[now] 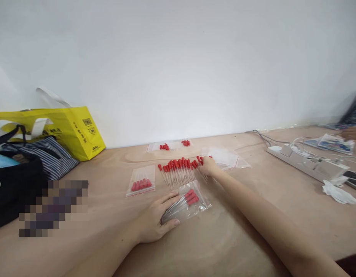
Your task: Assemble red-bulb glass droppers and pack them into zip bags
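My left hand (159, 219) lies at the lower end of a clear zip bag (203, 202), its fingers and thumb closed around the bag, which contains several red-capped droppers (192, 197). Farther back, my right hand (208, 166) has its fingers together at the right end of a row of loose red-capped droppers (179, 169); its fingertips are on some of them. To the left of the row, a filled bag (142, 181) lies flat with several droppers inside. Flat clear bags (224, 157) lie just beyond my right hand.
Bags of droppers (170, 146) lie near the wall. At left are a yellow bag (80, 134), a striped pouch (55, 156) and a dark bag (25, 184). A power strip (305, 163), tissue (338, 192) and another person's hand (352, 133) are at right.
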Tool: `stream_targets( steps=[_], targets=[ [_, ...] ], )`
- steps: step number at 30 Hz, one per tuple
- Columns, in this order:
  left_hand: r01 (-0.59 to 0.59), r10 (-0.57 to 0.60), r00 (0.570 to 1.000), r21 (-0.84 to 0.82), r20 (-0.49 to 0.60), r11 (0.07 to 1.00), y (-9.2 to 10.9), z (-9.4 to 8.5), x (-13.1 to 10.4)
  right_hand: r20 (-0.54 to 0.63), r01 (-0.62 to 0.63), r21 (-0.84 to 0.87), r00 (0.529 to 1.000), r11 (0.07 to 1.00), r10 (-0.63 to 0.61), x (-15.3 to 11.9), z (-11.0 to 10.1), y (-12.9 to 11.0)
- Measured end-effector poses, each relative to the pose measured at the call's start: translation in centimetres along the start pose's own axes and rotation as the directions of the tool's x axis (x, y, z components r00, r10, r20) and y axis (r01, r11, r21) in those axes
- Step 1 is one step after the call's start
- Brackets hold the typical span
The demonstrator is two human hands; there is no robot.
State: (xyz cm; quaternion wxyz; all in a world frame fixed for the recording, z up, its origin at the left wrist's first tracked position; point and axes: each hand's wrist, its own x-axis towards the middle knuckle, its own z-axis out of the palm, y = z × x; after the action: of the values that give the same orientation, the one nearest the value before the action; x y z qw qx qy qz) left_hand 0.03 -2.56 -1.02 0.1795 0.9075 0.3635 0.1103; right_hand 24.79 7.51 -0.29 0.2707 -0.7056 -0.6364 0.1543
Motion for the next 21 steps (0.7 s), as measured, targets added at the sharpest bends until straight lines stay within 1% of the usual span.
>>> stream_targets(
  steps=[2,4,6,7,9,12,15,18,21],
  targets=[
    [0.003,-0.003,1.000,-0.004,0.004,1.000,0.1,0.0,0.0,-0.018,0.014,0.026,1.000,1.000,-0.014,-0.5,-0.5,0.0],
    [0.006,-0.006,1.000,0.000,0.009,1.000,0.0,0.0,-0.1,-0.025,0.059,0.085,0.998,0.995,-0.057,-1.2,-1.2,0.0],
    [0.010,-0.010,1.000,0.002,0.008,1.000,0.0,0.0,-0.1,-0.012,0.124,0.231,0.992,0.965,-0.124,-2.3,-1.9,0.3],
    [0.010,-0.010,1.000,0.001,0.004,1.000,-0.1,0.1,-0.1,0.002,0.142,0.325,0.989,0.935,-0.151,-2.8,-2.1,0.5],
    [0.003,-0.003,1.000,-0.002,-0.006,1.000,-0.2,0.1,-0.1,0.041,0.128,0.507,0.984,0.852,-0.172,-3.9,-2.2,1.2],
    [-0.012,0.012,1.000,-0.012,-0.016,1.000,-0.2,0.1,0.0,0.074,0.053,0.665,0.988,0.745,-0.137,-5.3,-1.7,2.6],
    [-0.006,0.006,1.000,-0.016,-0.007,1.000,-0.1,0.0,0.0,0.041,0.014,0.746,0.997,0.666,-0.066,-6.4,-0.9,3.4],
    [0.010,-0.010,1.000,-0.010,0.001,1.000,0.0,0.0,0.0,0.021,-0.014,0.802,1.000,0.597,-0.006,-7.4,-0.4,3.5],
    [0.004,-0.004,1.000,-0.021,-0.003,1.000,-0.1,0.0,0.0,0.070,-0.071,0.866,0.997,0.494,0.021,-8.3,-0.2,3.3]
  ],
)
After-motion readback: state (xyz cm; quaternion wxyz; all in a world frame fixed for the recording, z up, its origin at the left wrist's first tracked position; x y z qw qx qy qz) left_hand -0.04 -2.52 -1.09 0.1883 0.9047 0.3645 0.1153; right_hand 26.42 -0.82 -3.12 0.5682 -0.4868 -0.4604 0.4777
